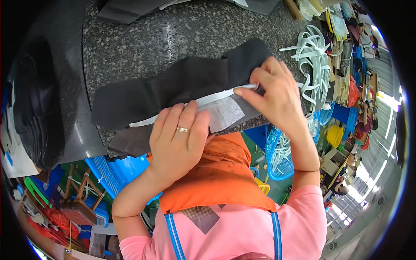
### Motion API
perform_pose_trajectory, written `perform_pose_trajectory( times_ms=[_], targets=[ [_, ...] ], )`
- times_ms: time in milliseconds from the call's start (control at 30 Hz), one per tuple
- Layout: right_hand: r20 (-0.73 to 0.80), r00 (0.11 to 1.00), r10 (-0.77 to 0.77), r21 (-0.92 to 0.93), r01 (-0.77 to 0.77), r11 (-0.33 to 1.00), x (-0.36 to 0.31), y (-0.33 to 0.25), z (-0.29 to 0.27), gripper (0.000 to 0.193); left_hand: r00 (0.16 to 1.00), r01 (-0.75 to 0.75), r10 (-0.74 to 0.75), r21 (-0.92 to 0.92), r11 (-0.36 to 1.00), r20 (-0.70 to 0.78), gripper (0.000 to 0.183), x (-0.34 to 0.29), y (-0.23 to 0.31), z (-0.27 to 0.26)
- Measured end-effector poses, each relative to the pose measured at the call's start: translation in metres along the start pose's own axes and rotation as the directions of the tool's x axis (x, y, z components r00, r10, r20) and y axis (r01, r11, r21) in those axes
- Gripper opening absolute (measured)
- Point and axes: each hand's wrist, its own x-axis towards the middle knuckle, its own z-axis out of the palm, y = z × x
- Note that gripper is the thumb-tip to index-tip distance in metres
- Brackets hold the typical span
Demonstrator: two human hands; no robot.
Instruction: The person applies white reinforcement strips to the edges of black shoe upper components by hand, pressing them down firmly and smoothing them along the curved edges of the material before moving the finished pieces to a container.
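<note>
A long piece of black leather-like material (173,80) lies across the speckled stone tabletop (130,43). A narrow white strip (212,95) runs along its near edge, and a silvery-grey backing patch (223,113) shows below the strip. My left hand (177,134), with a ring on one finger, lies flat, its fingertips pressing on the strip and the material. At the piece's right end, my right hand (277,89) pinches the end of the white strip between thumb and fingers. The material under my left palm is hidden.
A stack of black pieces (37,104) lies at the left. Pale strips (314,56) are heaped at the table's right edge, above a blue basket (273,151) holding more strips. Another blue basket (106,175) and a small wooden stool (80,203) stand below left.
</note>
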Motion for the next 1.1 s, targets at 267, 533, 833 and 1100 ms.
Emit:
perform_pose_trajectory(
  times_ms=[267, 533, 833, 1100],
  targets=[
    [0.037, 0.999, 0.023, -0.036, -0.022, 0.999, 0.026, 0.034, -0.008, 0.046, 1.000, -0.027, 0.024, 0.307, 0.951, 0.015, 0.042, -0.006, 0.025, -0.014],
    [-0.124, 0.890, -0.438, 0.022, 0.444, 0.896, 0.048, -0.082, 0.002, 0.058, 0.922, 0.275, -0.381, -0.572, 0.773, -0.071, 0.034, -0.036, -0.015, -0.020],
    [-0.183, 0.780, -0.598, 0.358, 0.619, 0.699, 0.041, -0.090, 0.018, 0.026, 0.955, 0.176, -0.127, 0.168, 0.970, -0.267, 0.025, -0.083, -0.024, 0.001],
    [-0.077, 0.633, -0.771, 0.324, 0.747, 0.581, 0.010, -0.085, 0.040, 0.010, 0.861, 0.386, -0.466, -0.333, 0.860, -0.205, 0.046, -0.073, -0.029, -0.032]
  ],
)
